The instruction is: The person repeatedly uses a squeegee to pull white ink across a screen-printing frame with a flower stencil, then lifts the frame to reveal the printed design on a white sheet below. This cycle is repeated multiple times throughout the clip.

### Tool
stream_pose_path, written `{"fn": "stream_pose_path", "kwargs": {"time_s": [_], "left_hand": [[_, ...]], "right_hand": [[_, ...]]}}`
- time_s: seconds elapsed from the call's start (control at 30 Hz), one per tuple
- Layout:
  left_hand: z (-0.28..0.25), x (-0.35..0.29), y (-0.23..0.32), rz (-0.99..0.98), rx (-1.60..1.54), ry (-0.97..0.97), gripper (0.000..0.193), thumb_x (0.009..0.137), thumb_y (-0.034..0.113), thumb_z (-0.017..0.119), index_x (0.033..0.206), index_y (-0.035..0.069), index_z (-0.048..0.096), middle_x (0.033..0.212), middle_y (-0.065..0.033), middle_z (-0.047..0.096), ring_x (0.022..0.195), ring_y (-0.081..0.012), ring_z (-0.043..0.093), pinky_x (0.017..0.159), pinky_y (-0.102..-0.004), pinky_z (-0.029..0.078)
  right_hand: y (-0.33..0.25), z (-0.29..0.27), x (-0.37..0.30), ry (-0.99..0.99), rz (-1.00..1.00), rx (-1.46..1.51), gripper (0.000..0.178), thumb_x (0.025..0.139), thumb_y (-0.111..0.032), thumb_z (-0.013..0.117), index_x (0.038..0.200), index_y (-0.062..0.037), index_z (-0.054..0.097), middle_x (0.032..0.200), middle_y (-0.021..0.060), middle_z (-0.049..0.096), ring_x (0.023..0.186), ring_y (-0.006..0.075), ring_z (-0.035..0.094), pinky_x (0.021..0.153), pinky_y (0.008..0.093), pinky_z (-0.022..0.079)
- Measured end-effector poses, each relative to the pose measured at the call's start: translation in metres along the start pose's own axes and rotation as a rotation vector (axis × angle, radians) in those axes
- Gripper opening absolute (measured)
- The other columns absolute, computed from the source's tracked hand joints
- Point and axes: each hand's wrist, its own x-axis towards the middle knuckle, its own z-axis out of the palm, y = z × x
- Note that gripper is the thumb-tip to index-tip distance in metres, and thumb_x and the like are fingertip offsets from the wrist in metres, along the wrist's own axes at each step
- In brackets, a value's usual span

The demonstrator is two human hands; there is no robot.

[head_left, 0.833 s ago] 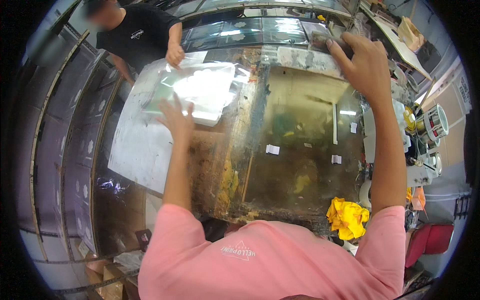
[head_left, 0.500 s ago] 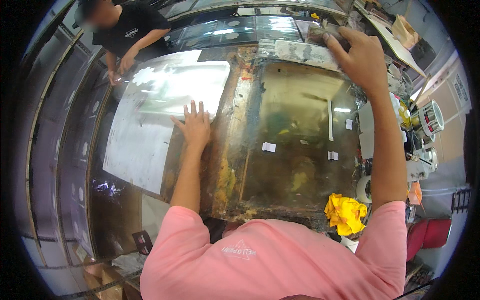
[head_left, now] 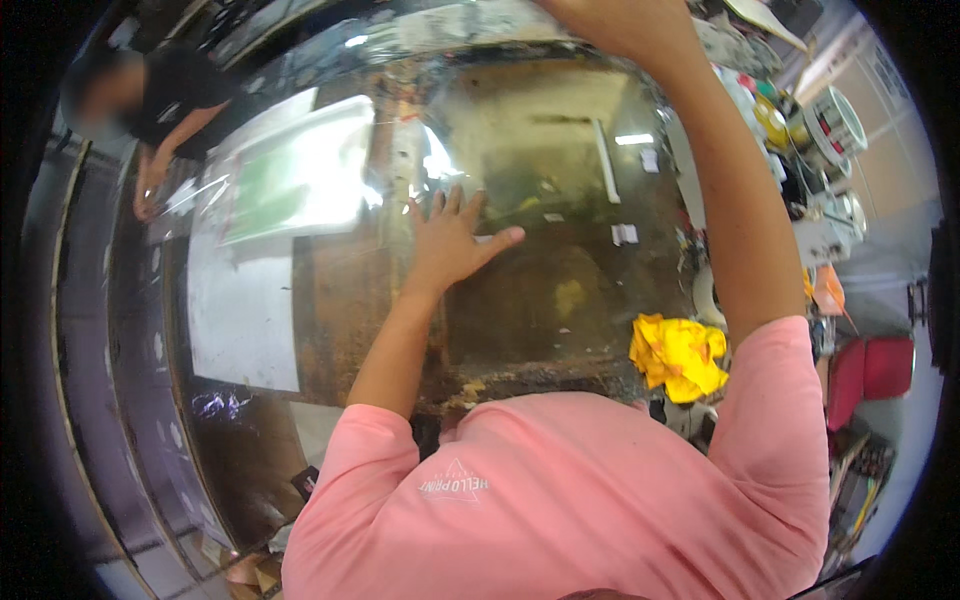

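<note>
My left hand [head_left: 455, 238] is open, fingers spread and palm down, over the left edge of a dark, glossy glass-like panel [head_left: 530, 330]. Bright glints beside its fingertips look like a clear film [head_left: 436, 155], though its edges are hard to trace. My right hand [head_left: 625, 22] reaches past the far edge of the panel. The upper border of the picture cuts off its fingers, so whatever they hold is hidden. To the left lies a shiny, translucent sheet [head_left: 300, 180] on a large white sheet [head_left: 240, 335].
A co-worker's hand [head_left: 147, 205] is at the far left corner. A crumpled yellow cloth [head_left: 678, 357] sits at the panel's near right corner. Small white tabs [head_left: 624, 234] and a white strip [head_left: 606, 160] lie on the panel. Cans [head_left: 832, 125] crowd the right side; racks [head_left: 135, 370] line the left.
My left hand has moved right, from the shiny sheet to the glossy panel. My right hand has gone farther away, partly out of view. Glints now show near my left fingers.
</note>
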Motion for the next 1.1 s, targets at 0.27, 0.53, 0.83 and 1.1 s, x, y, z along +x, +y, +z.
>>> {"fn": "stream_pose_path", "kwargs": {"time_s": [0.27,0.53,0.83,1.1], "left_hand": [[0.055,0.035,0.107,0.308,0.054,0.05,0.127,0.075,0.101,0.051,0.163,0.009,0.048,0.174,-0.0277,0.027,0.162,-0.0517,0.018,0.124,-0.0765,-0.004],[0.068,0.03,0.129,0.371,0.012,0.128,0.124,0.075,0.1,0.052,0.161,0.011,0.051,0.169,-0.0258,0.037,0.157,-0.0499,0.03,0.122,-0.0799,-0.005],[0.07,0.032,0.135,0.424,0.014,0.143,0.12,0.076,0.1,0.05,0.159,0.013,0.054,0.164,-0.0239,0.045,0.153,-0.0479,0.038,0.122,-0.0809,-0.004],[0.069,0.03,0.132,0.446,0.027,0.155,0.123,0.077,0.1,0.047,0.163,0.012,0.047,0.163,-0.0198,0.048,0.154,-0.042,0.04,0.122,-0.0802,-0.006]], "right_hand": [[0.004,0.001,0.005,-0.008,0.021,0.007,0.059,0.097,-0.054,0.058,0.085,0.0008,0.077,0.083,0.0241,0.075,0.085,0.0406,0.074,0.085,0.0515,0.054],[0.013,0.005,0.014,0.001,0.008,-0.005,0.059,0.095,-0.053,0.055,0.084,0.0009,0.078,0.083,0.0242,0.076,0.087,0.0414,0.074,0.09,0.0523,0.053],[0.01,0.001,0.023,-0.063,0.036,-0.04,0.06,0.094,-0.052,0.054,0.083,0.0022,0.077,0.082,0.0262,0.075,0.084,0.0423,0.073,0.088,0.0524,0.054],[0.004,-0.001,0.019,-0.013,0.005,-0.037,0.059,0.094,-0.051,0.054,0.08,0.0027,0.076,0.081,0.0265,0.074,0.082,0.0429,0.073,0.083,0.0526,0.055]]}}
